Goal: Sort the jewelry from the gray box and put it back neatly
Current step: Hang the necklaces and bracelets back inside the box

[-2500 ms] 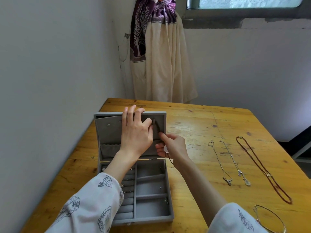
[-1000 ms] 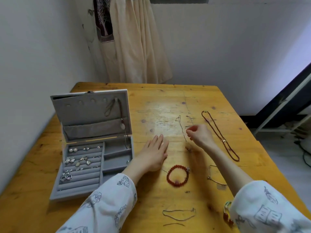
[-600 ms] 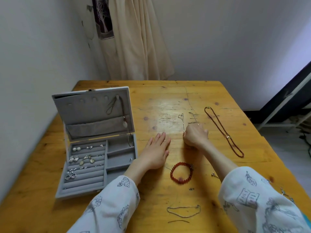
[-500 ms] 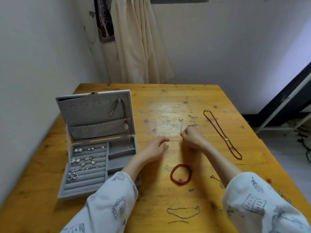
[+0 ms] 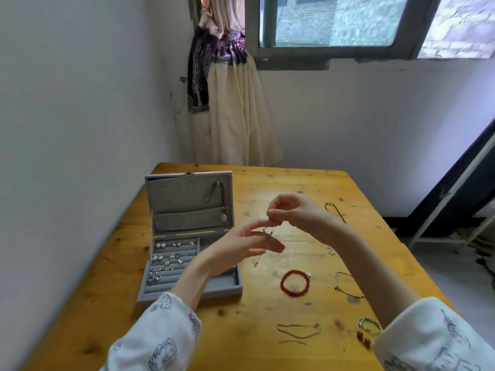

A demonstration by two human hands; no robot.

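Thin silver necklace (image 5: 263,238) hangs above the table (image 5: 267,311), pinched near its top by right hand (image 5: 290,212); left hand (image 5: 249,243) open-fingered beneath. Prob v. light, limp, tangle-prone; best held by clasp end. Gray box (image 5: 187,236) open at left, w/ earrings.

Looks like a plain room in a home: we see a wooden table (image 5: 267,311) pushed into a corner of white walls (image 5: 80,103), a tied-back curtain (image 5: 235,121) by a window (image 5: 334,22) (brick wall outside), and a jewelry box (image 5: 187,236) on the table.
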